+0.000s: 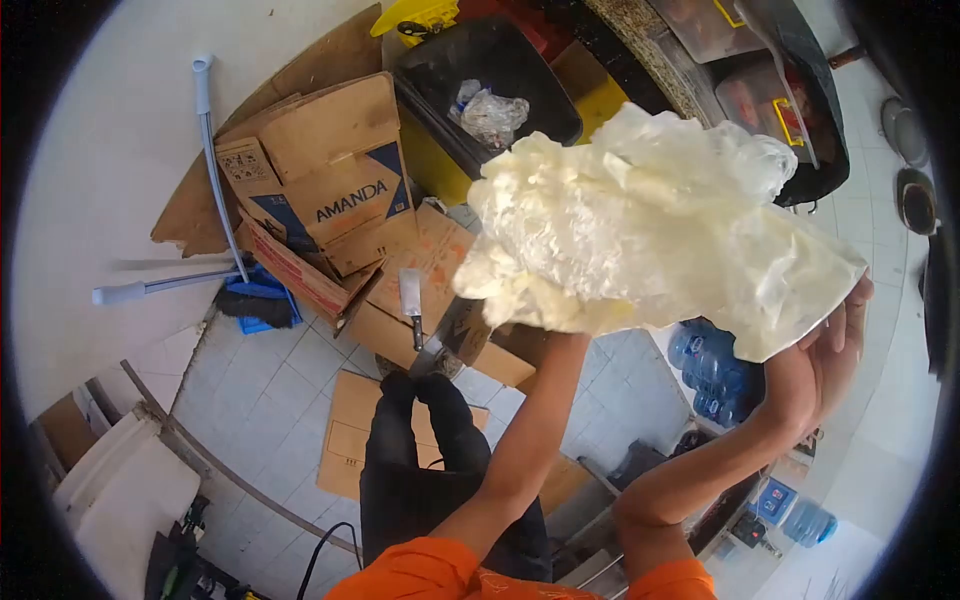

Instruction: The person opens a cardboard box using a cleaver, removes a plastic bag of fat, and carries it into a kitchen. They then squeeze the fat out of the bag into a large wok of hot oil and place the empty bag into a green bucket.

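Looks out from the head through one lens, forward and steeply down over the arms and legs to the floor. Sits close to the bag, farther from the boxes. Takes in a wide, round, black-rimmed view.

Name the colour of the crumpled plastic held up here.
The crumpled plastic is pale, creamy yellow, best seen in the head view.
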### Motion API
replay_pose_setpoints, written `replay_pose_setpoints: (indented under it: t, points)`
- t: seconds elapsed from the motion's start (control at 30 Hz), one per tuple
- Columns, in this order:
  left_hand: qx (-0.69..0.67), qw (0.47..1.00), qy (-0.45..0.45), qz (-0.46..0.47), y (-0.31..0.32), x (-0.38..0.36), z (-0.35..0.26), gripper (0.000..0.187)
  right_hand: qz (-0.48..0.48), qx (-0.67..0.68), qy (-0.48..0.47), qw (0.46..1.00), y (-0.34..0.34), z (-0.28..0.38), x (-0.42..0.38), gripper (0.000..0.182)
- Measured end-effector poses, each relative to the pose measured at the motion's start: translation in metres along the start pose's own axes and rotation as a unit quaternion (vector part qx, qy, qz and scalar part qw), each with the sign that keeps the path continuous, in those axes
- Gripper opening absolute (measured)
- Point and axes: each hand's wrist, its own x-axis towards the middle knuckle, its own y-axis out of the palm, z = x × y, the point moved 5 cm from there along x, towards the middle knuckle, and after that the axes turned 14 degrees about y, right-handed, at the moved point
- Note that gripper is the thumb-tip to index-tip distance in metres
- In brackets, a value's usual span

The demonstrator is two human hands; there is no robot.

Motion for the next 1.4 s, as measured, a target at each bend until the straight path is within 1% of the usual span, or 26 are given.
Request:
replay_pose_setpoints:
  t: [0.03, 0.07, 0.13, 0.23, 0.27, 0.3, 0.37, 0.4, 0.43, 0.5, 0.53, 0.57, 0.63, 0.7, 0.77, 0.8, 0.87, 0.97, 1.17, 1.23, 1.3, 1.37, 1.4]
  points:
    - [0.011, 1.000, 0.008, -0.002, -0.005, -0.006, -0.010, 0.044, -0.066, 0.019, -0.048, 0.997, -0.009, 0.007, 0.000, 0.018]
    - [0.021, 1.000, 0.018, -0.004, -0.008, -0.013, -0.020, 0.044, -0.066, 0.021, -0.047, 0.997, -0.016, 0.013, 0.002, 0.018]
    - [0.039, 0.998, 0.037, -0.013, -0.018, -0.028, -0.040, 0.045, -0.029, 0.041, -0.014, 0.999, -0.033, 0.019, 0.009, 0.018]
    - [0.062, 0.996, 0.056, -0.022, -0.026, -0.040, -0.070, 0.045, -0.035, 0.074, 0.015, 0.997, -0.056, 0.003, 0.013, 0.019]
    - [0.069, 0.995, 0.066, -0.026, -0.028, -0.046, -0.078, 0.046, -0.016, 0.029, 0.021, 0.999, -0.070, 0.003, 0.014, 0.018]
    - [0.071, 0.995, 0.070, -0.028, -0.029, -0.048, -0.085, 0.046, -0.017, 0.031, 0.024, 0.999, -0.080, -0.003, 0.015, 0.018]
    - [0.084, 0.992, 0.085, -0.032, -0.030, -0.054, -0.104, 0.046, -0.058, -0.009, 0.047, 0.997, -0.097, -0.016, 0.015, 0.015]
    - [0.090, 0.991, 0.091, -0.031, -0.029, -0.055, -0.114, 0.046, -0.076, 0.000, 0.055, 0.996, -0.103, -0.024, 0.014, 0.014]
    - [0.093, 0.990, 0.099, -0.033, -0.028, -0.058, -0.122, 0.047, -0.075, 0.001, 0.060, 0.995, -0.111, -0.030, 0.014, 0.014]
    - [0.106, 0.987, 0.114, -0.034, -0.026, -0.061, -0.140, 0.047, -0.106, -0.014, 0.068, 0.992, -0.128, -0.038, 0.014, 0.015]
    - [0.111, 0.986, 0.119, -0.035, -0.025, -0.063, -0.147, 0.047, -0.129, -0.007, 0.087, 0.988, -0.131, -0.045, 0.014, 0.016]
    - [0.114, 0.985, 0.124, -0.037, -0.025, -0.065, -0.152, 0.048, -0.128, -0.006, 0.090, 0.988, -0.133, -0.049, 0.014, 0.016]
    - [0.125, 0.982, 0.132, -0.043, -0.026, -0.073, -0.166, 0.048, -0.156, -0.037, 0.100, 0.982, -0.141, -0.058, 0.010, 0.016]
    - [0.136, 0.979, 0.143, -0.050, -0.025, -0.081, -0.179, 0.048, -0.152, -0.046, 0.113, 0.981, -0.149, -0.065, 0.006, 0.016]
    - [0.147, 0.976, 0.151, -0.056, -0.026, -0.088, -0.194, 0.049, -0.133, -0.047, 0.149, 0.979, -0.158, -0.076, 0.001, 0.016]
    - [0.154, 0.974, 0.158, -0.060, -0.026, -0.093, -0.201, 0.049, -0.154, -0.052, 0.154, 0.975, -0.162, -0.080, -0.003, 0.017]
    - [0.159, 0.971, 0.164, -0.064, -0.024, -0.098, -0.212, 0.050, -0.155, -0.044, 0.172, 0.972, -0.173, -0.088, -0.008, 0.017]
    - [0.168, 0.968, 0.174, -0.068, -0.018, -0.105, -0.229, 0.050, -0.166, -0.036, 0.199, 0.965, -0.176, -0.102, -0.012, 0.018]
    - [0.185, 0.963, 0.185, -0.070, 0.008, -0.116, -0.254, 0.052, -0.156, -0.029, 0.209, 0.965, -0.171, -0.116, -0.022, 0.017]
    - [0.190, 0.961, 0.187, -0.070, 0.024, -0.121, -0.261, 0.052, -0.171, -0.046, 0.200, 0.964, -0.164, -0.117, -0.030, 0.016]
    - [0.200, 0.959, 0.187, -0.073, 0.040, -0.130, -0.269, 0.053, -0.154, -0.051, 0.207, 0.965, -0.159, -0.117, -0.042, 0.019]
    - [0.210, 0.956, 0.190, -0.075, 0.061, -0.142, -0.279, 0.054, -0.111, -0.068, 0.220, 0.967, -0.153, -0.122, -0.061, 0.022]
    - [0.218, 0.954, 0.191, -0.078, 0.069, -0.148, -0.284, 0.054, -0.102, -0.056, 0.236, 0.965, -0.145, -0.126, -0.072, 0.023]
